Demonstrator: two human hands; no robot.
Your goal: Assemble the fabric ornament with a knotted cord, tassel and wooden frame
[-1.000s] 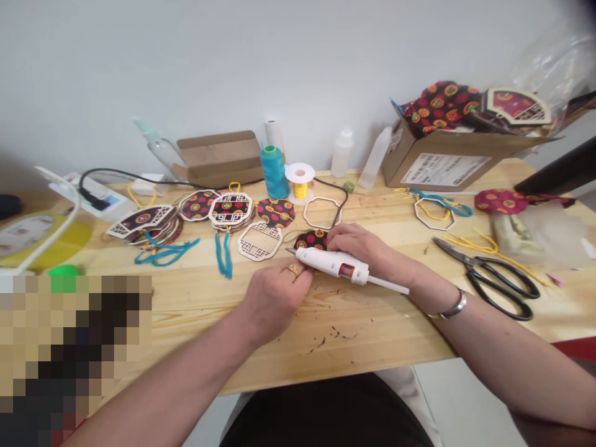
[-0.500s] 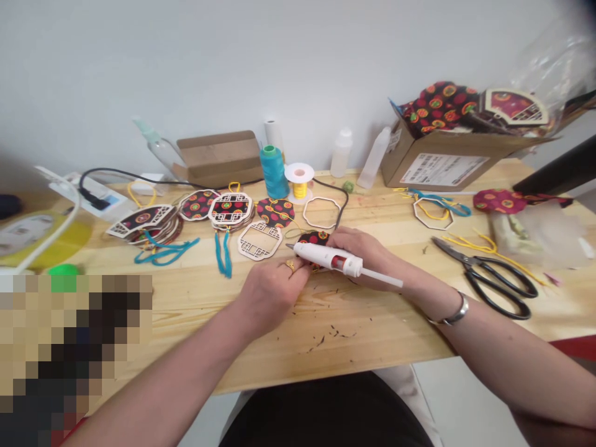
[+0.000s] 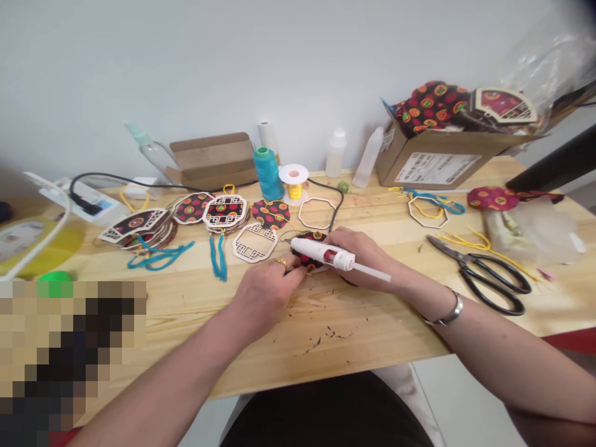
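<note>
My right hand [image 3: 356, 251] is wrapped round a white glue gun [image 3: 316, 249] whose nozzle points left, a clear glue stick jutting from its back. Under the gun lies a patterned black-and-red fabric piece [image 3: 303, 261], partly hidden by it. My left hand [image 3: 267, 282], with a ring, pinches the near left edge of that fabric piece. Just left of the hands, a pale lattice frame [image 3: 256, 243] lies flat on the wooden table [image 3: 298, 354]. Behind it are a loose patterned fabric piece [image 3: 270, 214] and a plain thin frame [image 3: 317, 213].
Black-handled scissors [image 3: 488, 273] and yellow cord lie at right. A cardboard box [image 3: 431, 162] with fabric pieces stands behind. Teal thread [image 3: 269, 175], a yellow spool [image 3: 294, 186] and bottles line the back. Stacked ornaments [image 3: 226, 212] and a black cable are at left.
The view has shifted slightly, so the table items appear a little further left. My left fingers have drawn slightly away from the glue gun's nozzle, and more of the fabric piece shows.
</note>
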